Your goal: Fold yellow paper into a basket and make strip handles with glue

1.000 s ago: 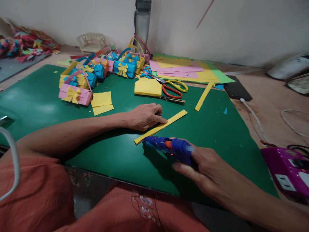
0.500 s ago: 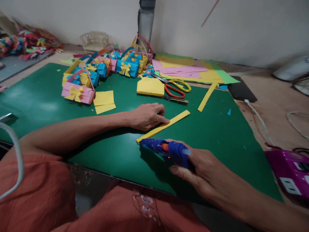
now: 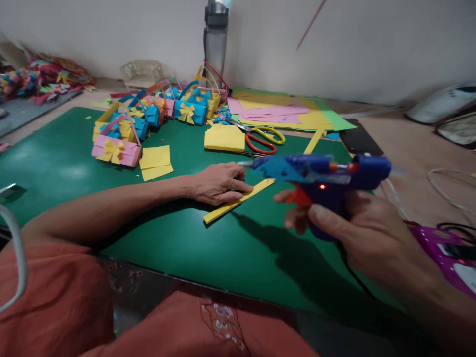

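A glue gun (image 3: 290, 167) with a blue body, orange trigger and lit red light is in my right hand (image 3: 366, 223). It is raised above the green board, its nozzle pointing left, and my fingers are wrapped round its handle. My left hand (image 3: 217, 183) rests on the board with fingers partly curled. Its fingertips hold down a folded yellow paper strip (image 3: 219, 212), which lies slantwise. The gun hides the board behind it and part of another yellow strip (image 3: 314, 143).
Small paper handbags (image 3: 117, 148) stand at the back left, by yellow paper squares (image 3: 156, 161). A folded yellow piece (image 3: 225, 138), scissors (image 3: 260, 144), coloured sheets (image 3: 275, 106), a bottle (image 3: 215, 47) and a phone (image 3: 360, 136) lie or stand farther back. A purple power strip (image 3: 433, 250) is at right.
My right hand has lifted the glue gun off the strip's near end and moved it up and to the right. My left hand remains on the strip.
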`<state>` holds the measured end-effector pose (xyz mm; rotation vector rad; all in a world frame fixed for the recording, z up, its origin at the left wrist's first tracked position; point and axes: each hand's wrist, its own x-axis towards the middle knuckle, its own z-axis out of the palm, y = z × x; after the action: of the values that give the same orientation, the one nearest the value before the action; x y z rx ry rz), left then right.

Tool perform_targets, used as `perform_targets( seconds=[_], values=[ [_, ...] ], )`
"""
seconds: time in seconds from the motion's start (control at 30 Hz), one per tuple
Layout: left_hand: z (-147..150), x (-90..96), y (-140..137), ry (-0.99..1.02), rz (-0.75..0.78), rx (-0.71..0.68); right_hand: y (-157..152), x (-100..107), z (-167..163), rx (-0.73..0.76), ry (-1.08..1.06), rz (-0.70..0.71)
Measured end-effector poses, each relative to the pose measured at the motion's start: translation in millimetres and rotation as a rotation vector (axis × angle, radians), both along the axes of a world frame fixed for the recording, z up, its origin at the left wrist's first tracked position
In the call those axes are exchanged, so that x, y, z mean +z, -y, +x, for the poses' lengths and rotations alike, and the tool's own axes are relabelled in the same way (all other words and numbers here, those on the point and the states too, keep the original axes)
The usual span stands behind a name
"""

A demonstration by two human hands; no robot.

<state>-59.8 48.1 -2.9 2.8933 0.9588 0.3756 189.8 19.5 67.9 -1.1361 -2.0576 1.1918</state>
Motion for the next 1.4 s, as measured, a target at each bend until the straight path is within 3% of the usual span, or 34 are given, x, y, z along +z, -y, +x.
perform_targets(
  seconds=[0.07, 0.17, 0.23, 0.37, 0.8, 1.13, 1.4],
  values=[
    [0.8, 1.0, 1.0, 0.005, -0.012, 0.000, -13.4, -4.0, -1.4, -0.147, -0.291, -0.172],
    [2.4, 1.7, 2.1, 0.000, -0.019, 0.004, -31.7, -11.1, -9.9, -0.269, -0.462, -0.424],
    [3.2, 1.7, 2.6, -0.006, -0.011, 0.007, -40.0, -17.7, -17.8, -0.345, -0.534, -0.480],
    [3.8, 1.0, 3.7, -0.033, 0.028, 0.009, -45.0, -33.7, -30.8, -0.303, -0.514, -0.581],
    [-5.8, 3.4, 9.2, -0.050, 0.079, -0.059, -42.0, -47.0, -35.5, -0.255, -0.400, -0.440],
    [-32.4, 7.7, 25.2, -0.059, -0.046, -0.180, -39.9, -47.5, -36.9, -0.280, -0.327, -0.371],
    [-47.4, 8.7, 43.5, -0.002, -0.098, -0.176, -43.2, -51.6, -34.7, -0.263, -0.306, -0.334]
  ],
)
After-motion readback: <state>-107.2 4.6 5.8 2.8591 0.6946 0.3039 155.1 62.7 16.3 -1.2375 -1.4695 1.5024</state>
